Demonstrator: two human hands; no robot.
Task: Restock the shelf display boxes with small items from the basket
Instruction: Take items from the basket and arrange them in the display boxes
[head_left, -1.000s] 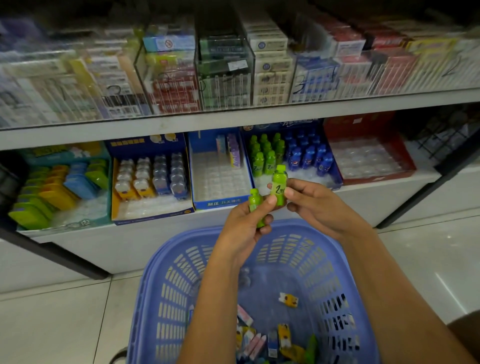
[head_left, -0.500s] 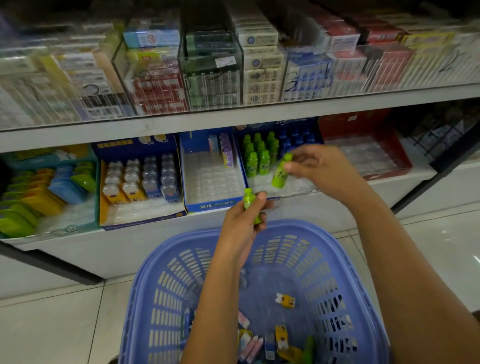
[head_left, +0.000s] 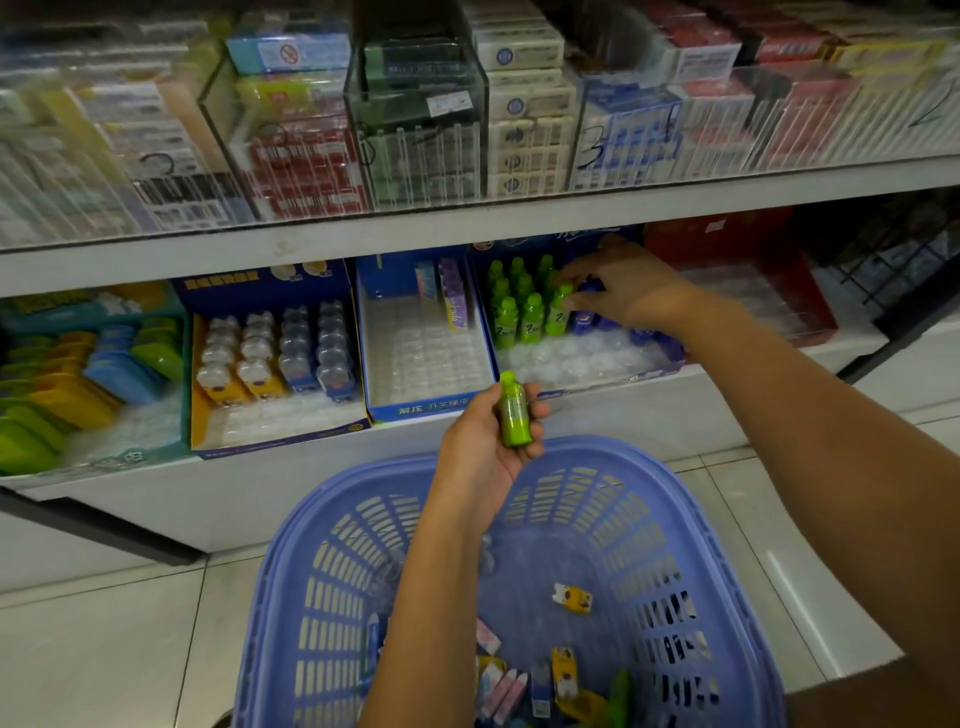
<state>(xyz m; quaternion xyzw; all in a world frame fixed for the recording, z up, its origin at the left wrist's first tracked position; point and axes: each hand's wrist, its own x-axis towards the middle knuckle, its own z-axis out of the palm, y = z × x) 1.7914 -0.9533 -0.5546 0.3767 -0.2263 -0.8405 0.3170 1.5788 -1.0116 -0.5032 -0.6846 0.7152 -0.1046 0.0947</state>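
**2 green bottles in hand, 1 of them at the display box**

The right hand (head_left: 631, 293) reaches into the bottle display box (head_left: 597, 371). It pinches the top of the front-row green bottle (head_left: 558, 314), which stands upright at the right end of a row of 3. Each label in that row shows a large "2"; the smaller print is too blurred to read. Just right of the pinch, a blue bottle (head_left: 584, 318) carries a round red, white and blue emblem. More blue bottles are mostly hidden behind the hand and wrist.

The left hand (head_left: 483, 447) has its fingers curled round the loose green bottle (head_left: 514, 413), cap up and label turned away, over the far rim of the lilac basket (head_left: 597, 519). Just up and left of this grip, the blue tray box (head_left: 415, 410) has Chinese characters on its front edge, cut off by the thumb. Below the grip, small packets (head_left: 571, 597) lie in the basket, their print unreadable and some covered by the forearm.

Above both grips, clear bins (head_left: 415, 130) bear handwritten numerals, 1 of them a legible "3" (head_left: 592, 148).
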